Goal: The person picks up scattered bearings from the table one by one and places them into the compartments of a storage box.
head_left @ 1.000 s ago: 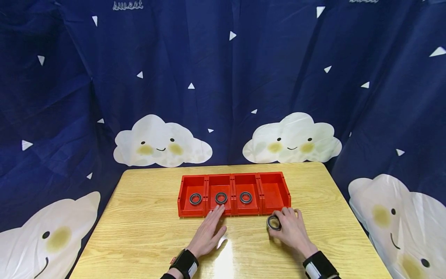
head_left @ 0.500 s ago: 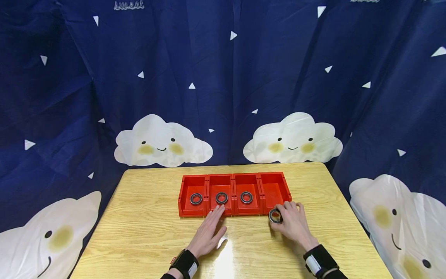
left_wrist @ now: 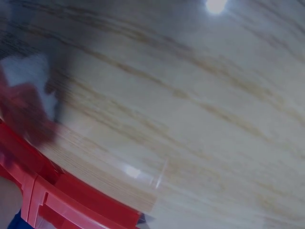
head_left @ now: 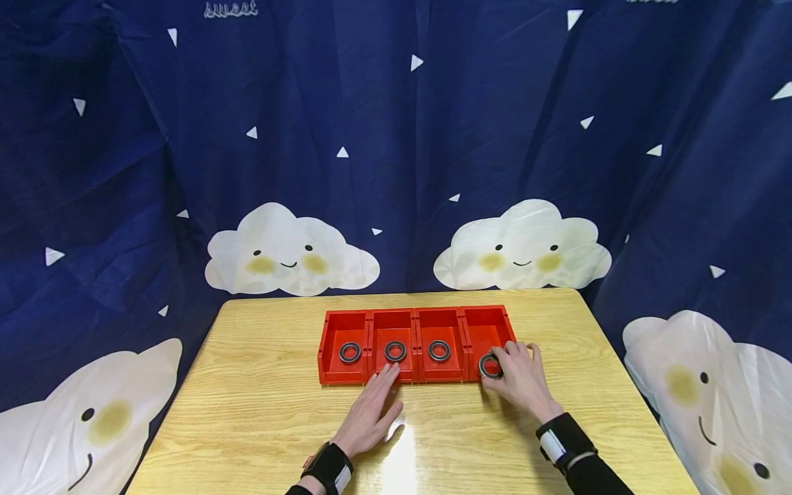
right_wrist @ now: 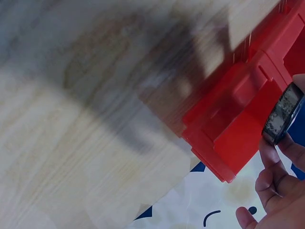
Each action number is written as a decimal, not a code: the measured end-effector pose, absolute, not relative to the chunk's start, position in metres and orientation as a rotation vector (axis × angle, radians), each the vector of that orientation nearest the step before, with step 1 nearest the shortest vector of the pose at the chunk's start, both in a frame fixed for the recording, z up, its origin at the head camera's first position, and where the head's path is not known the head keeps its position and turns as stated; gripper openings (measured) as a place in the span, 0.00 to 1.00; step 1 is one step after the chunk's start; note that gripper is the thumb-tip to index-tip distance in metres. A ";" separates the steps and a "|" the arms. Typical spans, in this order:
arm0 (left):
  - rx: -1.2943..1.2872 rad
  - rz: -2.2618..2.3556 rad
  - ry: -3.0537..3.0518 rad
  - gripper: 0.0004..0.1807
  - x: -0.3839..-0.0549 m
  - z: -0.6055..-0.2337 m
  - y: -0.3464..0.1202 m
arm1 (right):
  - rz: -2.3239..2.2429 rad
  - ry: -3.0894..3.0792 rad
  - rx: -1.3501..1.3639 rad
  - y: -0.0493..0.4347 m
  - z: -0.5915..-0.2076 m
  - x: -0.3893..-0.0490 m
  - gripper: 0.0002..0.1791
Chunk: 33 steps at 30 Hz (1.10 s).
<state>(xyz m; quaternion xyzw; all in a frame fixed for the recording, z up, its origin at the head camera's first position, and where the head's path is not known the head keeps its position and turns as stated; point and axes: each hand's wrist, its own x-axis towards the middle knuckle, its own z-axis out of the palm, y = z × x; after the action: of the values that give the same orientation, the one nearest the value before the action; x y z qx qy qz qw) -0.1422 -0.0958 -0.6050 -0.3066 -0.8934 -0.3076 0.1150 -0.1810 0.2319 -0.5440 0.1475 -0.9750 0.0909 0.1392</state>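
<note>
A black-and-silver ring bearing (head_left: 491, 366) is pinched between the thumb and fingers of my right hand (head_left: 521, 378), over the front of the rightmost red bin (head_left: 487, 326). The right wrist view shows the bearing (right_wrist: 283, 113) edge-on, its metal rim mottled, held above the bin's front lip. My left hand (head_left: 369, 410) lies with straight fingers, fingertips at the front edge of the second bin (head_left: 392, 320) from the left. Three more bearings lie flat, one each in the left bin (head_left: 350, 353), the second bin and the third bin (head_left: 439, 350).
The red bins stand side by side in a row on a wooden table (head_left: 266, 405). A dark blue curtain (head_left: 396, 137) with white clouds hangs behind and at both sides. Each wrist wears a black strap (head_left: 328, 467).
My right hand has moved away from me with the bearing, from the table in front of the rightmost bin to over its front part. The left hand stays in place.
</note>
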 end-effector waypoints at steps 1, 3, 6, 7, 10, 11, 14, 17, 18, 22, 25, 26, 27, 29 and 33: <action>-0.897 -0.907 -2.622 0.38 -0.142 -0.605 -0.096 | 0.263 -2.821 0.423 0.232 -0.543 -0.183 0.27; -0.893 -0.916 -2.635 0.38 -0.143 -0.605 -0.096 | 0.260 -2.821 0.419 0.233 -0.542 -0.188 0.26; -0.890 -0.926 -2.645 0.38 -0.143 -0.605 -0.096 | 0.246 -2.820 0.419 0.234 -0.543 -0.195 0.27; -0.887 -0.926 -2.650 0.37 -0.143 -0.605 -0.096 | 0.246 -2.823 0.417 0.234 -0.543 -0.198 0.27; -0.879 -0.911 -2.658 0.37 -0.143 -0.606 -0.096 | 0.247 -2.847 0.402 0.234 -0.543 -0.204 0.28; -0.874 -0.908 -2.663 0.37 -0.143 -0.606 -0.096 | 0.245 -2.857 0.397 0.234 -0.543 -0.206 0.28; -0.868 -0.890 -2.676 0.36 -0.142 -0.607 -0.097 | 0.233 -2.893 0.374 0.232 -0.542 -0.212 0.27; -0.870 -0.894 -2.680 0.37 -0.142 -0.607 -0.097 | 0.208 -2.924 0.357 0.230 -0.542 -0.218 0.27; -0.873 -0.896 -2.679 0.37 -0.142 -0.607 -0.097 | 0.202 -2.931 0.350 0.229 -0.543 -0.221 0.26; -0.876 -0.907 -2.674 0.36 -0.143 -0.606 -0.098 | 0.174 -2.939 0.349 0.227 -0.543 -0.229 0.25; -0.875 -0.902 -2.677 0.36 -0.143 -0.607 -0.099 | 0.135 -2.940 0.346 0.226 -0.544 -0.234 0.23; -0.873 -0.900 -2.680 0.36 -0.143 -0.607 -0.099 | 0.115 -2.945 0.343 0.225 -0.545 -0.236 0.23; -0.871 -0.896 -2.681 0.36 -0.143 -0.608 -0.099 | 0.096 -2.954 0.339 0.225 -0.545 -0.237 0.23; -0.870 -0.892 -2.676 0.37 -0.143 -0.608 -0.099 | 0.069 -2.982 0.326 0.224 -0.546 -0.240 0.23; -0.863 -0.898 -2.660 0.37 -0.142 -0.608 -0.099 | 0.021 -3.044 0.315 0.221 -0.548 -0.245 0.23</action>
<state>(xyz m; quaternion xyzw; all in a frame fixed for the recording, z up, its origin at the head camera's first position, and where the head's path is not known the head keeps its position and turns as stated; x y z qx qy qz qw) -0.1422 -0.0992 -0.6076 -0.2922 -0.9010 -0.3041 0.1019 -0.2450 0.2212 -0.5476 0.1027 -0.9939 0.0068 0.0404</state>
